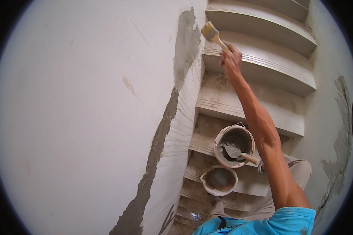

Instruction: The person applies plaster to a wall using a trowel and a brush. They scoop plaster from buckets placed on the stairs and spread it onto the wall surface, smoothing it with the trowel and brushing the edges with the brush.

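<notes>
My right hand (232, 59) is closed around the handle of a paintbrush (210, 32) with pale bristles and a metal band. The arm reaches up and forward, with the bristles close to the right edge of a grey plaster patch (186, 43) on the white wall; whether they touch it I cannot tell. Below that patch, a darker, rougher band of mortar (155, 150) runs down the wall. Nothing of my left hand shows.
On the stairs (259, 98) stands a bucket (216, 150) of grey mortar with a trowel (233, 151) resting in it. Nearer me is a smaller bucket (220, 180) of murky water. The right-hand wall carries another grey patch (341, 137). My bent leg (300, 172) is beside the buckets.
</notes>
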